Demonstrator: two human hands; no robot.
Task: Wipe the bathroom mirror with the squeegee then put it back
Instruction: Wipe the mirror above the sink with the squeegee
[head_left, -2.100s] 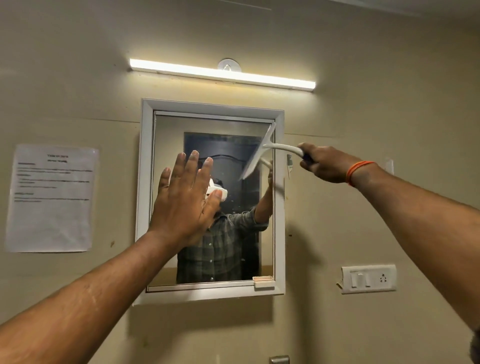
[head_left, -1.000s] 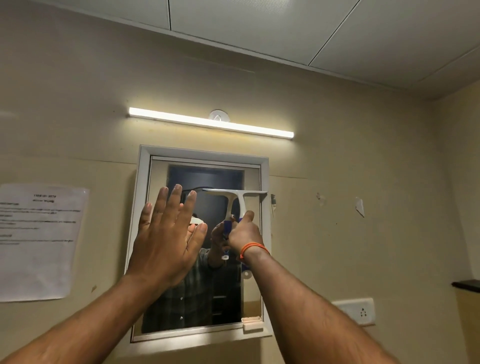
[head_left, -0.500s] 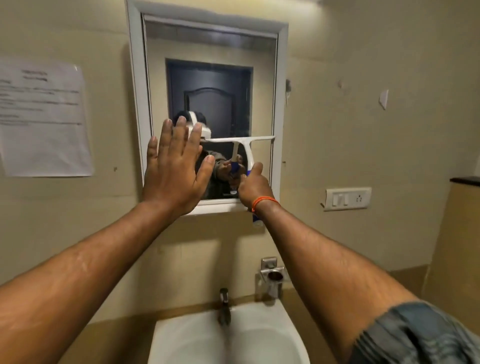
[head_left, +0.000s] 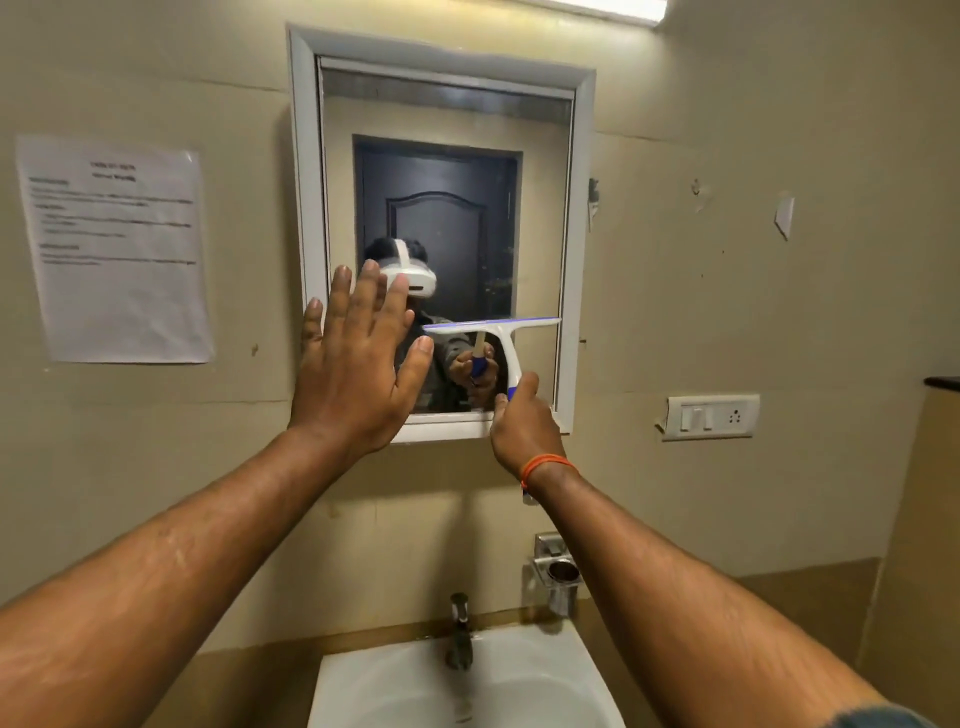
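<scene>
A white-framed mirror (head_left: 566, 218) hangs on the beige wall above the sink. My right hand (head_left: 522, 428) grips the blue-and-white handle of a white squeegee (head_left: 501, 338). Its blade lies level against the lower right part of the glass, a little above the bottom frame. My left hand (head_left: 358, 369) is flat with fingers spread, pressed on the mirror's lower left corner and frame. The glass reflects a person in a white headset and a dark door.
A white sink (head_left: 519, 686) with a metal tap (head_left: 460, 631) sits below. A metal cup holder (head_left: 558, 574) is fixed to the wall right of the tap. A switch plate (head_left: 709, 415) is at right, a paper notice (head_left: 117, 249) at left.
The squeegee was drawn from the mirror's top right down the right side to near the bottom. The view tilted down, bringing the sink in. My left hand stayed on the glass.
</scene>
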